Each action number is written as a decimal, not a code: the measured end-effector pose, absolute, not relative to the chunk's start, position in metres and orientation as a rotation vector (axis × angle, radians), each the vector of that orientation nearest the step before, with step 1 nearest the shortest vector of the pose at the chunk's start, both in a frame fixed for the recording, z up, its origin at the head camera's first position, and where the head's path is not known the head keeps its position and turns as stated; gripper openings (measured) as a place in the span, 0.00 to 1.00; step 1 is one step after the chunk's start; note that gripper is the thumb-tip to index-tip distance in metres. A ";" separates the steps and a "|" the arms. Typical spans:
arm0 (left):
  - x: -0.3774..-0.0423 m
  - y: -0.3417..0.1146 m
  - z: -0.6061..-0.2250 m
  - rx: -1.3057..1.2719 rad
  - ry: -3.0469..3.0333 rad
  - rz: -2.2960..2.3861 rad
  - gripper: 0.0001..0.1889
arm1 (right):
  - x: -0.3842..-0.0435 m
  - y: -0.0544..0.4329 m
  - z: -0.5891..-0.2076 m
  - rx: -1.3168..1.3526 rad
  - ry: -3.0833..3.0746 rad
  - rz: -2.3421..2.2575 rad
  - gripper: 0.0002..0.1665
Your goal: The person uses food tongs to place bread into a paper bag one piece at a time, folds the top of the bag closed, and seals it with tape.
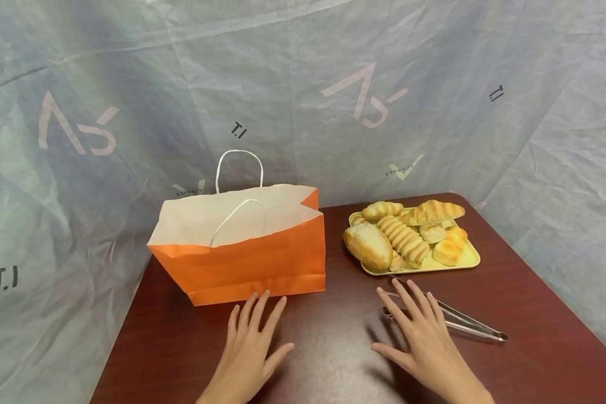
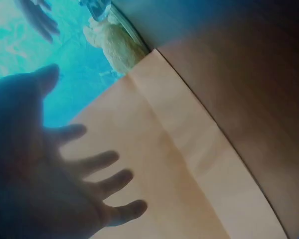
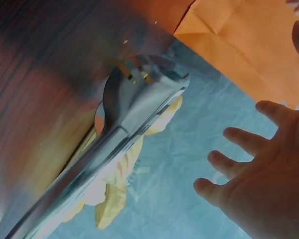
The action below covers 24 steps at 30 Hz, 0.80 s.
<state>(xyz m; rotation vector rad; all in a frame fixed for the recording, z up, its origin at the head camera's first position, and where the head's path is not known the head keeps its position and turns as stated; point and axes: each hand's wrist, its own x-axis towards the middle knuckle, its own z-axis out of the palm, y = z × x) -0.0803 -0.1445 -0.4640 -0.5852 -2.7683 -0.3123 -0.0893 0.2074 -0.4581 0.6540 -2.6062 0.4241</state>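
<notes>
left hand and right hand hold nothing yet; tongs lie ungripped, visible breads on tray, right of bag.

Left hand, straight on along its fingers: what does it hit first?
Most likely the orange paper bag, low on its front: in the head view the left hand points that way. The remaining gap is hard to judge.

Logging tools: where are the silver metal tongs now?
In the head view, the tongs lie right of centre on the dark-red table, before the yellow rectangular tray, partly hidden by the right hand.
</notes>
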 end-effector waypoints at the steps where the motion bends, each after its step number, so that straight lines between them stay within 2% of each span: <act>1: -0.080 -0.147 -0.464 -0.574 -2.772 -0.320 0.45 | -0.090 0.210 -0.457 0.643 -2.618 0.430 0.55; 6: -0.081 -0.159 -0.467 -0.498 -2.851 -0.346 0.40 | -0.094 0.226 -0.454 0.568 -2.669 0.472 0.55; 18: -0.077 -0.179 -0.475 -0.341 -3.148 -0.413 0.37 | -0.102 0.270 -0.461 0.414 -2.765 0.429 0.56; 24: -0.078 -0.190 -0.475 -0.328 -3.142 -0.425 0.35 | -0.105 0.278 -0.470 0.387 -2.830 0.405 0.61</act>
